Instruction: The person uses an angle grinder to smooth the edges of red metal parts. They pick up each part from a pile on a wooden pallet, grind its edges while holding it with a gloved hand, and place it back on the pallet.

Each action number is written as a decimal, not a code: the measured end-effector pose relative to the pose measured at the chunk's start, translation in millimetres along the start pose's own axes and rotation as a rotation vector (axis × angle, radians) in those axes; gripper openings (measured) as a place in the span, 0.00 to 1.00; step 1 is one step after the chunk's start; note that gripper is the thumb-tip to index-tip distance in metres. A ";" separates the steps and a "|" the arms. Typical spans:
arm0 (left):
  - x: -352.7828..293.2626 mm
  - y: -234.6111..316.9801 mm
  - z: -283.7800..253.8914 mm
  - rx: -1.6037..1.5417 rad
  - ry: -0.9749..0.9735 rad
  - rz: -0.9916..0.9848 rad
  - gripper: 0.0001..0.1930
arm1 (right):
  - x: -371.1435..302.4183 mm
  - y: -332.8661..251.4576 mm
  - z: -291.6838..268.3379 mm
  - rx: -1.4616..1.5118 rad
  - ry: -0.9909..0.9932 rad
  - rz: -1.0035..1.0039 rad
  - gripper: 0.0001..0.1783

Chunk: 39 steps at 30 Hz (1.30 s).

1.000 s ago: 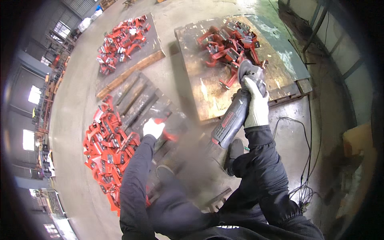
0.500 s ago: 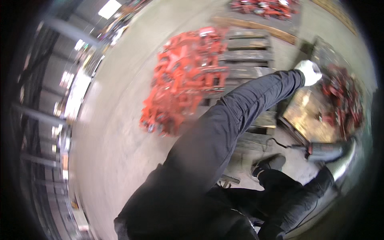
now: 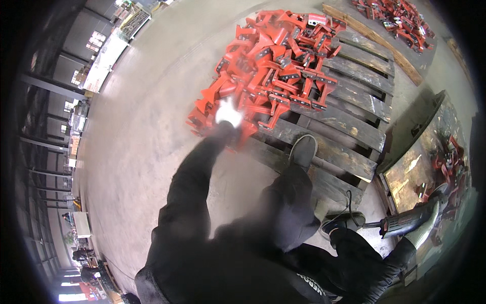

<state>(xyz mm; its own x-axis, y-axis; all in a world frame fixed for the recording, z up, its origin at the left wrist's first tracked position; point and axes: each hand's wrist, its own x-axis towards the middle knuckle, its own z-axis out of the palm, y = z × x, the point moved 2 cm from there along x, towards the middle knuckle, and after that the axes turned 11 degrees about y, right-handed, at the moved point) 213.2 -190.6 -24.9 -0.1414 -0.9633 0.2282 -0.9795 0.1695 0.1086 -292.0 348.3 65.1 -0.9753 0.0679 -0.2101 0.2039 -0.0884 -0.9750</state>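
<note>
My left hand (image 3: pixel 229 112), in a white glove, is at the near left edge of a large heap of red metal brackets (image 3: pixel 276 66). Glare and blur hide its fingers, so whether it grips a bracket does not show. At the lower right, my gloved right hand (image 3: pixel 424 231) is wrapped round a dark angle grinder (image 3: pixel 405 223) with a cord at its rear. The grinder's head lies close to a smaller group of red brackets (image 3: pixel 449 164) on a worn board-topped platform (image 3: pixel 405 177).
The heap rests on a slatted wooden pallet (image 3: pixel 354 126), where one of my shoes (image 3: pixel 304 150) stands. Another shoe (image 3: pixel 344 221) is beside the grinder's cord. Farther back, more red parts (image 3: pixel 397 23) lie behind a long timber (image 3: pixel 374 40). Shelving and goods line the far left.
My left hand has swung left from the right-hand platform to the bracket heap. My right hand still holds the grinder. The view has shifted, and a shoe now shows on the pallet.
</note>
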 end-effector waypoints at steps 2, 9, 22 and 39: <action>41.5 -37.5 11.4 0.060 0.083 -0.066 0.46 | -3.5 7.3 21.1 0.002 0.030 0.042 0.21; 149.0 -85.0 56.3 0.410 -0.110 -0.155 0.38 | 21.1 58.1 54.7 -0.109 -0.141 0.387 0.18; 148.3 -84.1 -24.6 0.103 -0.072 0.165 0.26 | -1.4 82.3 159.8 -0.181 -0.203 0.287 0.08; -49.8 349.9 121.8 -1.070 -0.711 0.513 0.29 | 6.6 100.1 180.5 -0.332 -0.321 0.125 0.35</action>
<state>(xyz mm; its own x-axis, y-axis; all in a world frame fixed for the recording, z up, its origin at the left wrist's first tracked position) -139.9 -108.6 -116.0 -0.8078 -0.5885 -0.0346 -0.2563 0.2976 0.9197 -293.4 160.5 -20.8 -0.9078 -0.2382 -0.3452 0.2862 0.2498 -0.9250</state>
